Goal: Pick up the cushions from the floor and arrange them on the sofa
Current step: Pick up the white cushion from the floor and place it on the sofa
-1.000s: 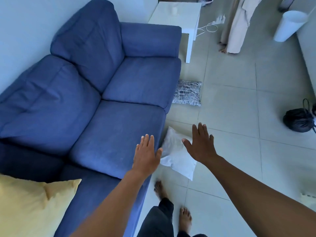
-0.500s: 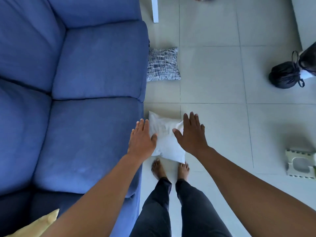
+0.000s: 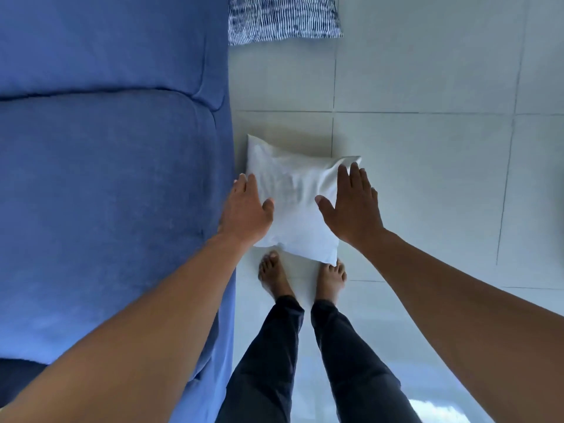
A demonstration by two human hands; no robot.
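A white cushion (image 3: 294, 203) lies on the tiled floor beside the front edge of the blue sofa (image 3: 106, 193), just beyond my bare feet. My left hand (image 3: 245, 210) is spread over the cushion's left side and my right hand (image 3: 351, 206) over its right side. Both hands have their fingers apart and neither has closed on the cushion; whether they touch it I cannot tell. A second cushion with a dark and white pattern (image 3: 283, 18) lies on the floor further ahead, cut off by the top edge.
The sofa's two seat cushions fill the left half of the view. Pale floor tiles (image 3: 427, 178) stretch to the right. My legs in dark trousers (image 3: 305, 355) stand below the white cushion.
My head has tilted down and I have bent closer to the floor. Both hands have dropped from in front of the sofa to the two sides of the white cushion.
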